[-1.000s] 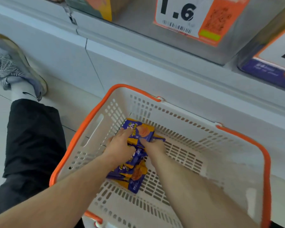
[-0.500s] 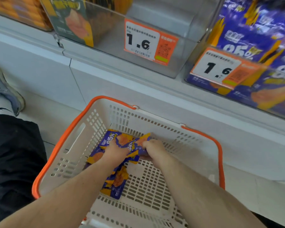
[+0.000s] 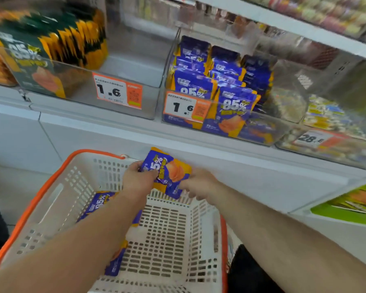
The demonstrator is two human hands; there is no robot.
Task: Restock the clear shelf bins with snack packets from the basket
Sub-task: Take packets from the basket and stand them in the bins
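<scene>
Your left hand (image 3: 138,180) grips the left edge of a small bunch of purple snack packets (image 3: 167,172), fingers curled over the top. Your right hand (image 3: 200,183) pinches the bunch's lower right corner. The bunch hangs above the far rim of the basket (image 3: 57,178), below the shelf.

The grip looks shallow on both sides. If the packets fan apart as you raise them, one could slide out and fall back into the basket or onto the floor. They are glossy, so squeeze them flat together.

More purple packets (image 3: 101,205) lie in the basket under your left forearm. The matching clear bin (image 3: 260,132) sits up and to the right, already well filled with upright purple packs, and its front wall carries a price tag (image 3: 186,107). You will likely have to clear that wall and slot the bunch in from above. The left bin (image 3: 148,102) holds green packs (image 3: 51,45), so a wrong drop there would mix the stock.
</scene>
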